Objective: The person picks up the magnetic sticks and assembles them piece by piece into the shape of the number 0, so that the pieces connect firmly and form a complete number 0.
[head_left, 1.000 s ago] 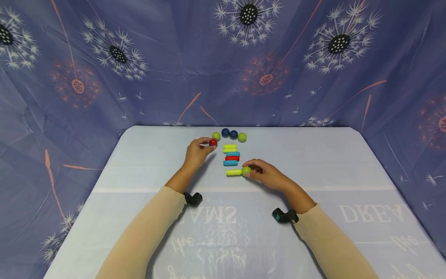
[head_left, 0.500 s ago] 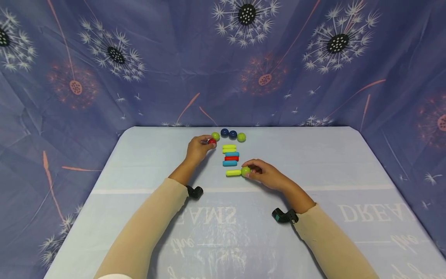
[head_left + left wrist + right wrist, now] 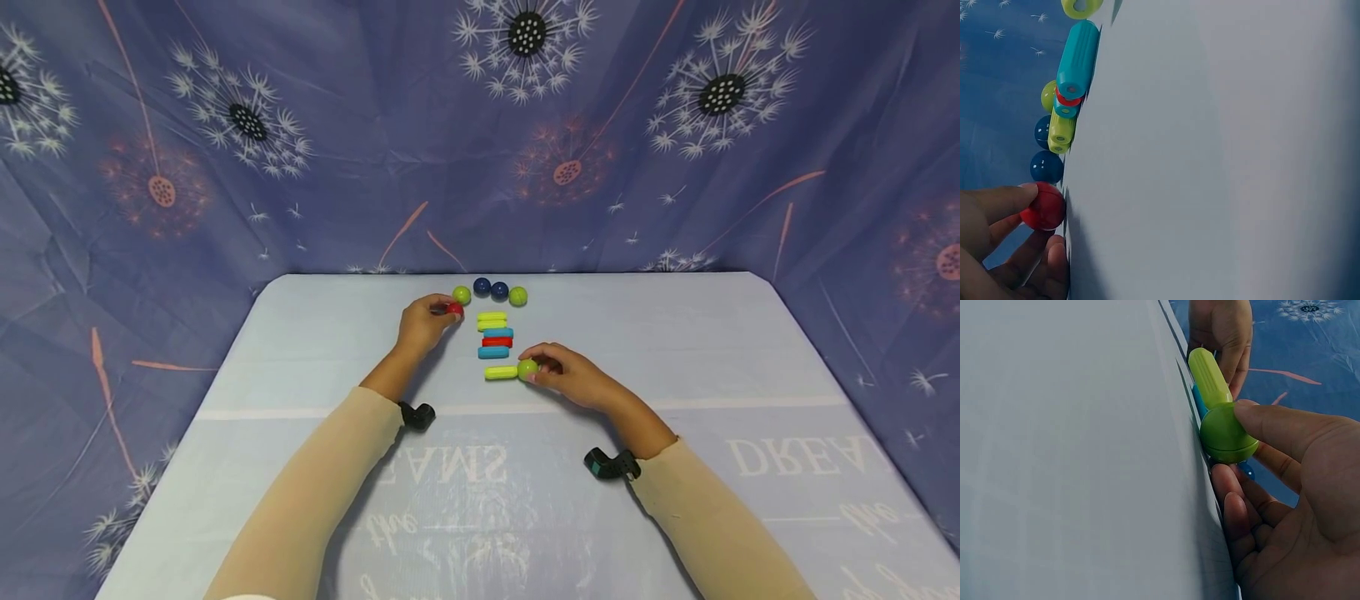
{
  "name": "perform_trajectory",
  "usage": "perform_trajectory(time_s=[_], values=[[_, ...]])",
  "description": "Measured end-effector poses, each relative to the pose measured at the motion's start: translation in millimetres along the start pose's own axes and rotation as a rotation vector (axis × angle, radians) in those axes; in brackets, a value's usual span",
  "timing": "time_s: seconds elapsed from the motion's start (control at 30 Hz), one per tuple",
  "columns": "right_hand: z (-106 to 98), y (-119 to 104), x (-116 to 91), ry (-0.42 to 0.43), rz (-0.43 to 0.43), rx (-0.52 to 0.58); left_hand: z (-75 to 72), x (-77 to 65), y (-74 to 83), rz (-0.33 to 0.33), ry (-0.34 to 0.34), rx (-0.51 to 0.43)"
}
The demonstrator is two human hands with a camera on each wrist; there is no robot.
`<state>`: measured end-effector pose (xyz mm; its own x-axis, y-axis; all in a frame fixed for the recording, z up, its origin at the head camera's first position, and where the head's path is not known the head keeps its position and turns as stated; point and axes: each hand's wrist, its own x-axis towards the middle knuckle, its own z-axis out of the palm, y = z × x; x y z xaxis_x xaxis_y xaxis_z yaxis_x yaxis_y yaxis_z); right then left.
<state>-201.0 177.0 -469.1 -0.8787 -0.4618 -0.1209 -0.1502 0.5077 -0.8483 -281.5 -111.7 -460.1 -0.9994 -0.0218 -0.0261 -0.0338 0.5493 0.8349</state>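
Between thumb and fingers, my left hand [image 3: 420, 327] pinches a red ball [image 3: 1044, 207] low at the table surface, just in front of a green ball [image 3: 461, 295]. My right hand [image 3: 576, 377] pinches another green ball [image 3: 1225, 432]. That ball touches the end of a yellow ribbed stick [image 3: 501, 372]; whether the two are joined I cannot tell. Beyond the stick lies a stack-like row of short sticks: a blue one [image 3: 493, 352], a red one [image 3: 497, 342], another blue one [image 3: 498, 333] and two yellow ones [image 3: 492, 321].
Two navy balls [image 3: 491, 289] and a green ball [image 3: 518, 296] stand near the table's back edge. The pale table [image 3: 675, 350] meets a blue dandelion-print cloth [image 3: 390, 167] behind. A black wrist camera [image 3: 417, 417] is worn on each arm.
My left wrist has shifted slightly forward since a second ago, with the red ball staying beside the green one. My right hand and its green ball hold nearly still; the head view drifts slightly.
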Motion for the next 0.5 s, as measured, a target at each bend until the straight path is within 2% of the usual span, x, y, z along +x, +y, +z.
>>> perform_trajectory(time_s=[0.33,0.5], values=[[0.6,-1.3,-0.9,0.007,0.015,-0.009,-4.7,-8.6,-2.2,-0.017,-0.037,-0.017],[1.7,-1.0,0.3,0.005,0.016,-0.005,-10.0,-17.6,-4.5,-0.018,-0.063,-0.02]])
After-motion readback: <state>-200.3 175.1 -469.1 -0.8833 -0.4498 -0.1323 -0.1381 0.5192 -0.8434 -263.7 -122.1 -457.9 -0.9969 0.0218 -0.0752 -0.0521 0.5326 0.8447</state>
